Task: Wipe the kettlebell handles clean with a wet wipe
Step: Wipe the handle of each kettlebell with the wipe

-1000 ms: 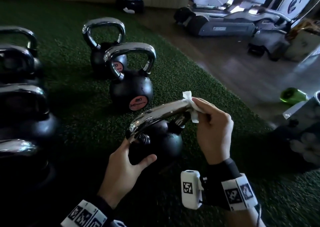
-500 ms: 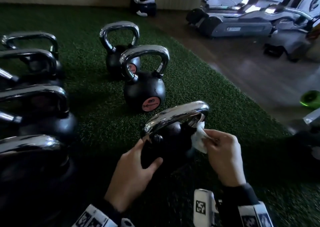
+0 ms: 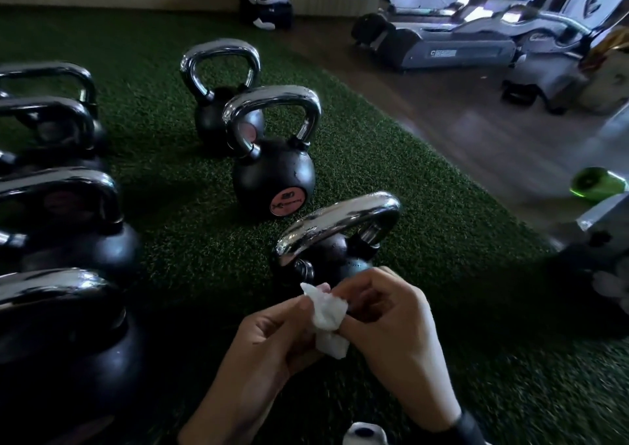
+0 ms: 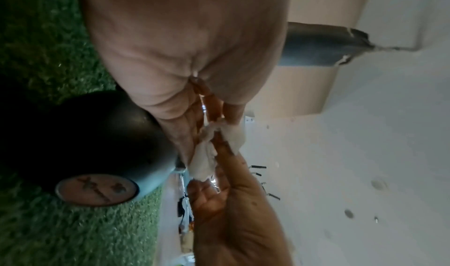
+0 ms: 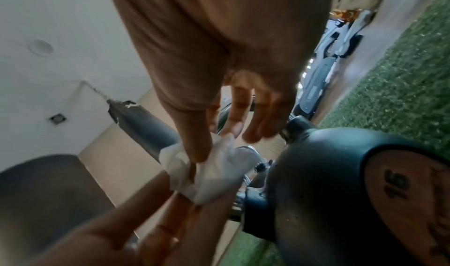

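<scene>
A black kettlebell with a chrome handle (image 3: 340,221) stands on the green turf just beyond my hands; its round body (image 4: 102,135) (image 5: 328,183) fills the wrist views. Both hands are off it and meet in front of it around a crumpled white wet wipe (image 3: 328,318) (image 4: 204,162) (image 5: 214,172). My left hand (image 3: 272,335) pinches the wipe from the left. My right hand (image 3: 384,312) pinches it from the right with thumb and fingertips. Two more kettlebells, one near (image 3: 274,175) and one far (image 3: 218,104), stand behind in a line.
Several larger kettlebells (image 3: 61,227) crowd the left edge of the turf (image 3: 391,145). Wooden floor with grey exercise machines (image 3: 476,36) lies to the right. A green bottle (image 3: 599,181) lies at the right edge. A dark bag (image 3: 267,2) sits by the far wall.
My right hand drew the wipe off the handle's right post and back toward me. My left hand let go of the kettlebell's body and joined it on the wipe.
</scene>
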The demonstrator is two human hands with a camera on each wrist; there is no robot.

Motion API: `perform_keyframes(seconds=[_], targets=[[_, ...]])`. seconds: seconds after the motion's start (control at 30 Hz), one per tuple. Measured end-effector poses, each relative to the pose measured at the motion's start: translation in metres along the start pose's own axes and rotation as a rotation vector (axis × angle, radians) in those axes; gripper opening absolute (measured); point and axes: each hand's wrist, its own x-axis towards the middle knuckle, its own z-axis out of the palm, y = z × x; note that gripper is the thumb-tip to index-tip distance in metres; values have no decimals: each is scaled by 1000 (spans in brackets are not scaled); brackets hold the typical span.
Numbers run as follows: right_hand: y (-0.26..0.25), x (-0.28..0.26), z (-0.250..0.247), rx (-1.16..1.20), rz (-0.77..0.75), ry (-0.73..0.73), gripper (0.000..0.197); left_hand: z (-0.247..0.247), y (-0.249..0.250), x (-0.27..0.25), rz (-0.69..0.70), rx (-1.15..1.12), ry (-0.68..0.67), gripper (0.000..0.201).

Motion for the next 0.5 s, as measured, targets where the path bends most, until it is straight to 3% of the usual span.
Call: perform_keyframes(seconds=[0.07, 0.17, 0.2, 0.27, 0.33, 0.4, 0.43, 0.5], targets=[[0, 0, -1, -71, 14, 55, 27, 3, -1, 1, 5, -53, 16, 34], [0, 4, -18, 125, 110, -160, 36, 9, 4, -4, 113, -6, 33, 26], [2, 7, -25, 216, 136, -185, 40, 11, 8, -7, 214, 101, 63, 22], [15, 20, -35, 327, 179, -31, 40, 17, 20, -15, 481, 321, 147, 24], [33, 39, -37, 301, 234, 155, 39, 23, 34, -17, 750, 538, 215, 28], [50, 61, -26, 301, 265, 173, 45, 27, 45, -6, 989, 855, 257, 28], [55, 71, -16, 306, 265, 151, 46, 28, 48, 4, 1070, 1004, 257, 30], [66, 81, 7, 211, 243, 168, 43, 34, 57, 27, 1102, 1184, 237, 32]])
